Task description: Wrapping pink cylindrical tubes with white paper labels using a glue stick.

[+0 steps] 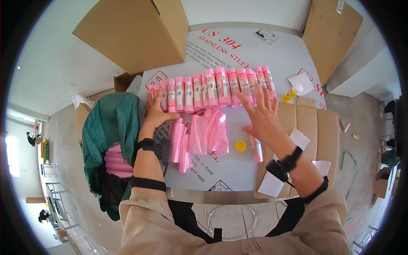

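— Pressing in from both ends now: the left hand [155, 114] lies flat, fingers spread, against the left end of the long row of pink plastic bag rolls with paper label bands [212, 89], and the right hand [261, 114] hovers open-palmed over the right end, gripping nothing

— Where does the row sit?

— Across the white film-covered steel sheet [238, 170], rolls side by side and touching. Nearer the person lie loose pink bags partly unrolled [199, 136], a small yellow cap [240, 146] and a lone pink roll [256, 149] under the right wrist

— How would they handle, you reckon?

— Light, soft, squashy, I'd judge, and that film looks slippery, so they'd likely roll apart. Best squeezed from the two ends, or each pinched at its paper band

— And on the left?

— A green cloth sack [111, 127] holding more pink plastic
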`<state>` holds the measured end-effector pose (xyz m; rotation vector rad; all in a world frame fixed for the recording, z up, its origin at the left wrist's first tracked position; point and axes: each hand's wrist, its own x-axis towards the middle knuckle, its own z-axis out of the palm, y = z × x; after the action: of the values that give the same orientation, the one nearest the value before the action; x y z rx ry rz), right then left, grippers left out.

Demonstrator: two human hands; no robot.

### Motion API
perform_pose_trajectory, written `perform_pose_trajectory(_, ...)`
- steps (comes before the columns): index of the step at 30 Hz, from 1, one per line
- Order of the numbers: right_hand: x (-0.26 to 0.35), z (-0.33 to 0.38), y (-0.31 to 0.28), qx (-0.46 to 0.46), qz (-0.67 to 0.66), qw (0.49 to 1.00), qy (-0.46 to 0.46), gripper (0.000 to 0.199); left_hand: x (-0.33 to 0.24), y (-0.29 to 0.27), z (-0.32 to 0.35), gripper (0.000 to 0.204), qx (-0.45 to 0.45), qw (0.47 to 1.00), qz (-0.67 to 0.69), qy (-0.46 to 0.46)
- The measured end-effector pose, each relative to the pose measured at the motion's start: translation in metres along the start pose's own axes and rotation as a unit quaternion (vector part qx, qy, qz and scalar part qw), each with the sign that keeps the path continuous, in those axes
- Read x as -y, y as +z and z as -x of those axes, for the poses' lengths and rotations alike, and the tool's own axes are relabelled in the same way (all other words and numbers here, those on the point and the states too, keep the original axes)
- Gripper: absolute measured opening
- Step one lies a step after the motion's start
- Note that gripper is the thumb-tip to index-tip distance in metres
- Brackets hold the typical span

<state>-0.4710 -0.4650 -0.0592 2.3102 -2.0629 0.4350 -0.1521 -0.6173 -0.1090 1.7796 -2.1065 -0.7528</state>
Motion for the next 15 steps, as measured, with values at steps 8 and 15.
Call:
perform_pose_trajectory(8,-0.002,-0.031,0.034,0.036,0.036,0.996,0.072,0.103,-0.048,0.012,0.006,0.115,0.009,0.994,-0.110,-0.002)
perform_pose_trajectory(15,-0.017,-0.051,0.043,0.013,0.080,0.985,0.149,0.095,-0.069,0.032,-0.014,0.114,-0.013,0.991,-0.135,-0.021)
